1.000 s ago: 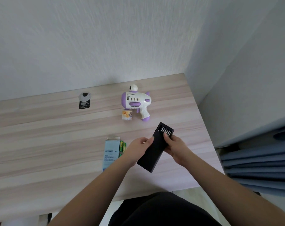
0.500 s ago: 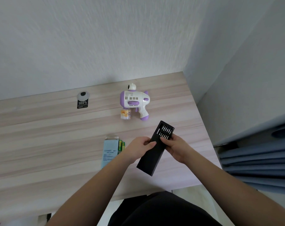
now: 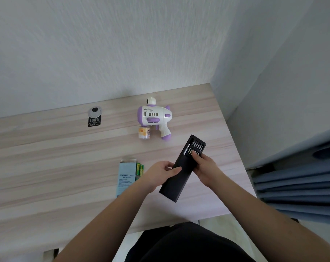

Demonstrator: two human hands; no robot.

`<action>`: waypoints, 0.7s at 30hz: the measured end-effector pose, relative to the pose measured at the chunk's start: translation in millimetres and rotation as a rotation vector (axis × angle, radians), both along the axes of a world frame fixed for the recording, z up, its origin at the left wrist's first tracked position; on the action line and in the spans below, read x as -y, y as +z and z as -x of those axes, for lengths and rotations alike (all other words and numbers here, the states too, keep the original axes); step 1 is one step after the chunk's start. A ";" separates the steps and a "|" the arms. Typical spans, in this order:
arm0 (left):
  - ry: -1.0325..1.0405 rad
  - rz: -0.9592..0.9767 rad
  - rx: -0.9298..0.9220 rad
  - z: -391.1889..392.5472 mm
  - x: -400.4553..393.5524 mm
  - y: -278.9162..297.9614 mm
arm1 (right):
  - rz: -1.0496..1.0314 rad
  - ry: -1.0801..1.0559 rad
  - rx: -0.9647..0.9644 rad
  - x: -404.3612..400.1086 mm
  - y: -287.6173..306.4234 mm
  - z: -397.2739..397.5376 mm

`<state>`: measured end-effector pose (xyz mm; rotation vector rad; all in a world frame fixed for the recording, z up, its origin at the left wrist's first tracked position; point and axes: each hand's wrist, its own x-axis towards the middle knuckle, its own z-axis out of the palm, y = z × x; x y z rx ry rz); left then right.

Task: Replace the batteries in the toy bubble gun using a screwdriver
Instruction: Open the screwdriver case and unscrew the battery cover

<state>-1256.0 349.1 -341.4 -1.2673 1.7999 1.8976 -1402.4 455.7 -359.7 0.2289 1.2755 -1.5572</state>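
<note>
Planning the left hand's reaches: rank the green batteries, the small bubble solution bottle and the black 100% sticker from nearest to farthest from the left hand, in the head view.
1. Green batteries: just left of the left hand, beside the blue box.
2. Bubble solution bottle: beyond the hand, below the bubble gun's front end.
3. Black 100% sticker: far left, near the wall.
</note>
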 end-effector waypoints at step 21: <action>-0.013 0.091 0.046 -15.0 -9.0 19.6 | -0.080 -0.146 -0.001 1.4 -9.5 21.3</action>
